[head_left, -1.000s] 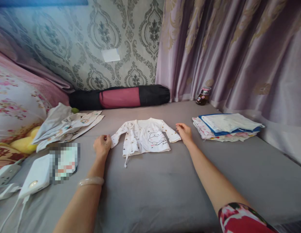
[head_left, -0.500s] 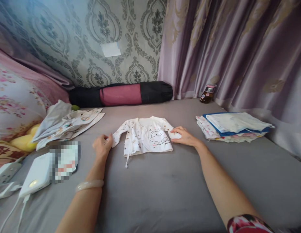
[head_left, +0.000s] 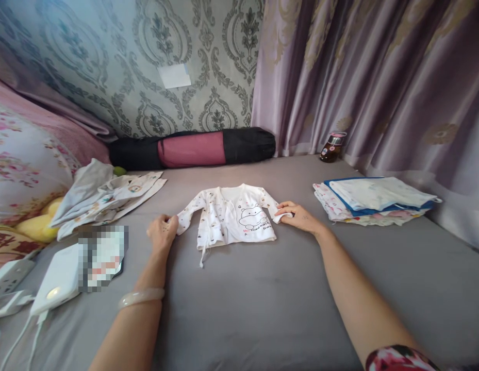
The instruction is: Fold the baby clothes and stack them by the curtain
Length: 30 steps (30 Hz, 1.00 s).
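Observation:
A small white baby shirt [head_left: 233, 214] lies spread flat on the grey bed sheet [head_left: 239, 304], its two sleeves stretched to the sides. Small prints dot its left part, a cartoon animal is drawn on the right of its front, and a tie string hangs past the lower hem. My left hand [head_left: 162, 232] is closed at the cuff of the left sleeve, fingertips mostly hidden. Between thumb and fingers, my right hand [head_left: 299, 216] pinches the end of the right sleeve.
Folded cloths [head_left: 378, 198] are stacked at the right, with a brown jar [head_left: 332, 148] behind. Crumpled light clothes [head_left: 103, 198] lie left. A black and pink roll bag [head_left: 193, 149] runs along the wall. A white power bank [head_left: 59, 278] with cables lies near a power strip [head_left: 11, 273].
My right hand has closed on the right sleeve's cuff and shifted slightly right, pulling the sleeve straighter. My left hand has stayed nearly still at the other cuff.

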Each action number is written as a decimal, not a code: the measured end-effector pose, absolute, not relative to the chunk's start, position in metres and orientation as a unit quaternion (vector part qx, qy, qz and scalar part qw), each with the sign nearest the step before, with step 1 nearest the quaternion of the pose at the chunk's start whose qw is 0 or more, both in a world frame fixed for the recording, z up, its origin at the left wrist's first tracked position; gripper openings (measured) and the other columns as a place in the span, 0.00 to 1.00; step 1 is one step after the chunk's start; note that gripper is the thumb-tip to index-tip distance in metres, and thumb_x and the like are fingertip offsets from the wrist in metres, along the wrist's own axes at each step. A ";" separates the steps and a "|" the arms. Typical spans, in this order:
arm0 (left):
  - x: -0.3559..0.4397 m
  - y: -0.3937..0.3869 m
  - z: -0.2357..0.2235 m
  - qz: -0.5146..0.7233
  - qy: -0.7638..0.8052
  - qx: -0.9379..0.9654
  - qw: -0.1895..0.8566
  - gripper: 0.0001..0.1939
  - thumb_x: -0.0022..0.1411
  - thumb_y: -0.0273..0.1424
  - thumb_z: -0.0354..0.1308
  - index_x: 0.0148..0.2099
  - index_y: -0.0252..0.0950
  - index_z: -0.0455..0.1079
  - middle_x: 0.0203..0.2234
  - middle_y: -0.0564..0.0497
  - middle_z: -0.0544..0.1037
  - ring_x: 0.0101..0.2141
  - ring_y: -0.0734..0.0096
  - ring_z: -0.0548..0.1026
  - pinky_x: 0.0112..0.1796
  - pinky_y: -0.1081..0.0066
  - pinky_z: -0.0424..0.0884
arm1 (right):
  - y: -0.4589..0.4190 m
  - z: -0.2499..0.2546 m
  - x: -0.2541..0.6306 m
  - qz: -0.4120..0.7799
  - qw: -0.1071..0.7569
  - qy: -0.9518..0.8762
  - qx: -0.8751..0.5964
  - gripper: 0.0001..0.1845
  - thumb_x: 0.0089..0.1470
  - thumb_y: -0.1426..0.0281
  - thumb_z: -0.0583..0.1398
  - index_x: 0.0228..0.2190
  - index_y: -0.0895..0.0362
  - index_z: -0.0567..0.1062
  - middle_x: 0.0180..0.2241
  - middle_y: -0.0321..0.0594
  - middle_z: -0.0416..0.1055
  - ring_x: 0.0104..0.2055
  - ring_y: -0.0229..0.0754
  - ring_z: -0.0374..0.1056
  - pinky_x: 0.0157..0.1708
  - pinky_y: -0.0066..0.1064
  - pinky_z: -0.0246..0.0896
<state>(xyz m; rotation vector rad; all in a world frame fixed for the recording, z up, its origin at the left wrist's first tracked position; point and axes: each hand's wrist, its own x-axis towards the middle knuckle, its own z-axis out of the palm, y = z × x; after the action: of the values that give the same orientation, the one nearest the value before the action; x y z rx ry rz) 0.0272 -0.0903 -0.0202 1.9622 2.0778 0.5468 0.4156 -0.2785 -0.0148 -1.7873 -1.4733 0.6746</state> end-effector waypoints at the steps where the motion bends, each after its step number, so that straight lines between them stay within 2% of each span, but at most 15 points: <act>1: 0.027 -0.091 -0.020 0.188 0.710 0.668 0.119 0.17 0.56 0.39 0.47 0.36 0.36 0.73 0.35 0.39 0.79 0.42 0.47 0.75 0.40 0.61 0.67 | -0.278 -0.015 0.416 0.270 0.373 -0.559 -0.689 0.07 0.45 0.69 0.64 0.30 0.53 0.81 0.49 0.40 0.70 0.51 0.45 0.66 0.56 0.38 0.55; 4: 0.026 -0.090 -0.022 0.194 0.715 0.660 0.123 0.16 0.55 0.39 0.48 0.38 0.36 0.73 0.36 0.40 0.79 0.43 0.47 0.75 0.41 0.61 0.67 | -0.275 -0.018 0.420 0.299 0.483 -0.454 -0.686 0.11 0.47 0.65 0.63 0.34 0.53 0.80 0.44 0.40 0.74 0.49 0.45 0.68 0.53 0.38 0.61; 7: 0.024 -0.088 -0.026 0.216 0.709 0.661 0.114 0.17 0.56 0.39 0.48 0.41 0.37 0.72 0.37 0.41 0.79 0.44 0.49 0.74 0.42 0.61 0.67 | -0.268 -0.025 0.431 0.294 0.624 -0.259 -0.676 0.11 0.54 0.62 0.59 0.37 0.55 0.75 0.40 0.41 0.76 0.45 0.44 0.71 0.44 0.38 0.69; 10: 0.022 -0.087 -0.030 0.234 0.703 0.663 0.110 0.18 0.57 0.39 0.48 0.43 0.37 0.71 0.37 0.42 0.79 0.44 0.50 0.75 0.43 0.62 0.67 | -0.261 -0.031 0.439 0.289 0.665 -0.169 -0.667 0.12 0.61 0.62 0.51 0.38 0.54 0.70 0.40 0.43 0.74 0.42 0.42 0.73 0.38 0.37 0.73; 12: 0.021 -0.086 -0.032 0.238 0.703 0.660 0.114 0.18 0.57 0.39 0.48 0.44 0.37 0.71 0.37 0.42 0.79 0.44 0.50 0.75 0.42 0.62 0.67 | -0.258 -0.034 0.440 0.278 0.660 -0.160 -0.680 0.13 0.62 0.62 0.49 0.42 0.54 0.68 0.43 0.45 0.73 0.42 0.41 0.73 0.36 0.36 0.73; 14: 0.021 -0.085 -0.032 0.241 0.706 0.655 0.119 0.18 0.57 0.39 0.48 0.44 0.37 0.71 0.37 0.42 0.79 0.44 0.50 0.75 0.42 0.62 0.67 | -0.257 -0.037 0.439 0.244 0.650 -0.160 -0.702 0.17 0.59 0.63 0.52 0.49 0.54 0.66 0.45 0.46 0.72 0.41 0.43 0.73 0.34 0.36 0.73; 17: 0.022 -0.085 -0.031 0.245 0.711 0.647 0.128 0.18 0.56 0.39 0.48 0.44 0.37 0.71 0.38 0.42 0.79 0.43 0.51 0.75 0.42 0.63 0.68 | -0.261 -0.038 0.437 0.151 0.581 -0.233 -0.766 0.31 0.53 0.66 0.58 0.58 0.54 0.61 0.42 0.45 0.74 0.37 0.46 0.73 0.36 0.38 0.72; 18: 0.022 -0.085 -0.031 0.244 0.711 0.647 0.130 0.18 0.56 0.39 0.48 0.44 0.37 0.71 0.39 0.42 0.79 0.44 0.52 0.75 0.42 0.63 0.68 | -0.262 -0.039 0.437 0.112 0.545 -0.273 -0.785 0.33 0.52 0.67 0.58 0.59 0.54 0.60 0.40 0.44 0.75 0.37 0.47 0.73 0.39 0.40 0.71; 20: 0.023 -0.085 -0.029 0.237 0.710 0.650 0.134 0.17 0.56 0.38 0.49 0.44 0.37 0.71 0.40 0.43 0.78 0.45 0.53 0.75 0.44 0.64 0.67 | -0.265 -0.038 0.438 0.049 0.478 -0.344 -0.806 0.30 0.51 0.69 0.57 0.57 0.54 0.66 0.39 0.43 0.75 0.40 0.48 0.72 0.45 0.41 0.67; 24: 0.024 -0.081 -0.024 0.224 0.702 0.660 0.146 0.16 0.56 0.34 0.49 0.44 0.36 0.71 0.40 0.43 0.78 0.45 0.55 0.74 0.44 0.66 0.67 | -0.264 -0.040 0.440 0.014 0.397 -0.423 -0.814 0.19 0.52 0.72 0.52 0.42 0.57 0.78 0.44 0.46 0.73 0.46 0.48 0.69 0.50 0.38 0.62; 26: 0.022 -0.077 -0.019 0.235 0.692 0.666 0.147 0.17 0.57 0.34 0.48 0.46 0.35 0.71 0.40 0.43 0.78 0.44 0.57 0.74 0.43 0.68 0.67 | -0.261 -0.042 0.440 0.006 0.372 -0.441 -0.816 0.18 0.52 0.72 0.52 0.40 0.57 0.78 0.43 0.46 0.73 0.45 0.47 0.70 0.49 0.38 0.62; 30: 0.016 -0.064 -0.007 0.256 0.674 0.682 0.121 0.17 0.60 0.33 0.47 0.47 0.35 0.70 0.40 0.44 0.78 0.42 0.59 0.74 0.42 0.68 0.67 | -0.259 -0.047 0.442 -0.011 0.350 -0.459 -0.816 0.19 0.52 0.73 0.52 0.42 0.57 0.77 0.43 0.47 0.72 0.46 0.48 0.69 0.50 0.39 0.62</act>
<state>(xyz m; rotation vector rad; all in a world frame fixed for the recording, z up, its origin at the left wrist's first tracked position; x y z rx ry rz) 0.0158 -0.0636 -0.0073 1.9920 1.9693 0.7489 0.4425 -0.2592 -0.0472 -2.1145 -1.1893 -0.0277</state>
